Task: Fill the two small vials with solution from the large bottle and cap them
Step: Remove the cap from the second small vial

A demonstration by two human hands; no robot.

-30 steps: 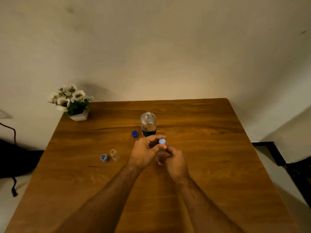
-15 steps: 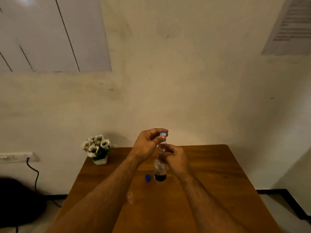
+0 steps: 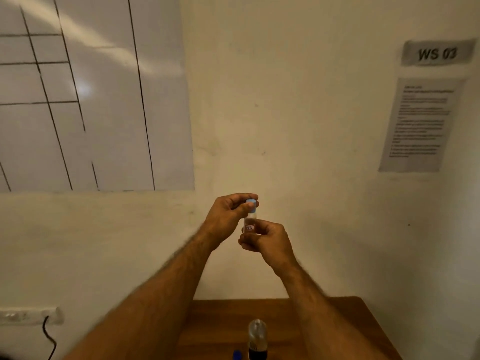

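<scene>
The large bottle (image 3: 257, 339) is seen uncapped on the bench (image 3: 345, 331), its dark blue cap (image 3: 237, 355) just left of it; well above the bottle, a small vial (image 3: 250, 224) is held upright in the closed fingers of the right hand (image 3: 267, 240); its axis is vertical; directly over it, the light blue cap (image 3: 251, 205) is pinched by the left hand (image 3: 228, 216), so the capping twist is judged to be about that axis; the second vial is not shown
</scene>
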